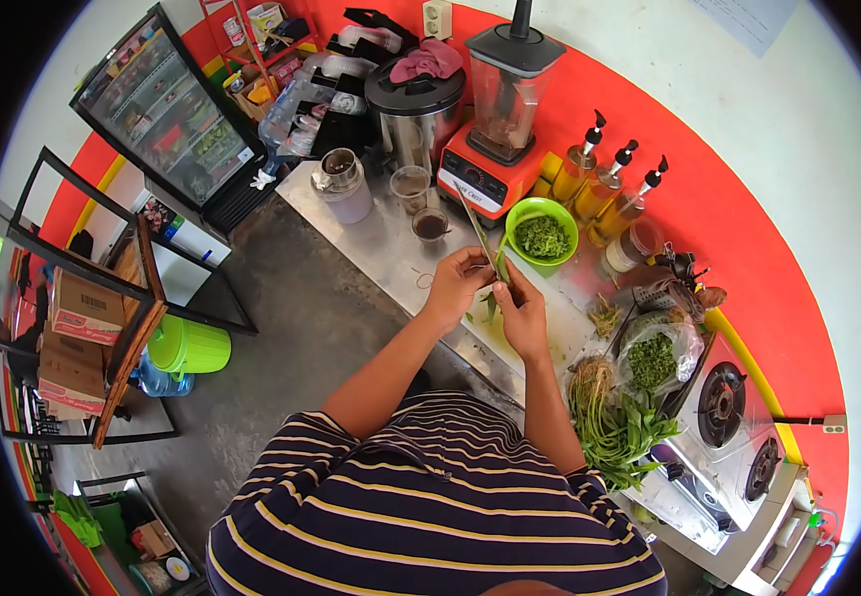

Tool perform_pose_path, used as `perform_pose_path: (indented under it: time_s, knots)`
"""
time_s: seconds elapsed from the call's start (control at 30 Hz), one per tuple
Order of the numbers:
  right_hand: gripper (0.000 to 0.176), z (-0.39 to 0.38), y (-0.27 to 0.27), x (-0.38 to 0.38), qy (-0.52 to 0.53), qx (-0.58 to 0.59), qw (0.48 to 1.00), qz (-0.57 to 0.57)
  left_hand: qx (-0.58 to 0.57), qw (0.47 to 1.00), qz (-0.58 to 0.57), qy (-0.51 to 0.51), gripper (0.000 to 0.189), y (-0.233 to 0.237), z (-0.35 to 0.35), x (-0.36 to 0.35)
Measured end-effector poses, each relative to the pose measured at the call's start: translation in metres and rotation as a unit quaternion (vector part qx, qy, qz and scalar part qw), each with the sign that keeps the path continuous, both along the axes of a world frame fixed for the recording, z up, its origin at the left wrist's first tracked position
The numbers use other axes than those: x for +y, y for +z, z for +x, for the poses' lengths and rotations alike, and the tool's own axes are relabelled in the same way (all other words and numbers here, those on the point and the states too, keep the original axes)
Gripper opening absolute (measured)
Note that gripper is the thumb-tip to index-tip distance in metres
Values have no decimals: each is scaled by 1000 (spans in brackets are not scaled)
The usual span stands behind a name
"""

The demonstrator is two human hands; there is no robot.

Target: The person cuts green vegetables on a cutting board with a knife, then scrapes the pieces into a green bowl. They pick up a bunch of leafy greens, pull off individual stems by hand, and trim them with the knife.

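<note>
Both hands meet above the metal counter's front part. My left hand (522, 313) is closed on a green leafy stem (491, 303), whose leaves hang below the fingers. Close beside it, my right hand (458, 285) has its fingers wrapped round a knife, and the thin blade (474, 221) points up and away from me. A pale green cutting board (510, 348) lies under the hands. Just beyond them stands a bright green bowl (543, 231) of chopped greens. A bunch of long green stems with roots (609, 417) lies to the right.
A red blender (480, 174), oil pump bottles (599, 189), and a cup of dark liquid (430, 224) stand behind the hands. A bag of greens (653, 361) and a gas stove (723, 427) are at the right. A glass-door fridge (170, 119) stands back left.
</note>
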State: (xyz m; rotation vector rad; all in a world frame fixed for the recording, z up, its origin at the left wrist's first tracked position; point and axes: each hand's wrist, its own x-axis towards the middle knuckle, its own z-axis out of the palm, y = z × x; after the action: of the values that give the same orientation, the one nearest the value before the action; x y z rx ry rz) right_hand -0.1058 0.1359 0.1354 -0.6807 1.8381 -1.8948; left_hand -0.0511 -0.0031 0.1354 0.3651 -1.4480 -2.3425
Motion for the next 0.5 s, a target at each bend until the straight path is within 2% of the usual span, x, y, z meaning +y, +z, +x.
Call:
perform_pose_path:
  time_s: [0.2, 0.27, 0.5]
  knots:
    - [46, -1, 0, -7, -8, -8, 999, -41, -17, 1000, -5, 18, 24, -3, -6, -2]
    - [46, -2, 0, -8, -7, -12, 998, -53, -26, 999, -43, 21, 21, -3, -7, -3]
    - [46, -6, -11, -13, -19, -48, 997, -63, -12, 1000, -5, 25, 19, -4, -7, -8]
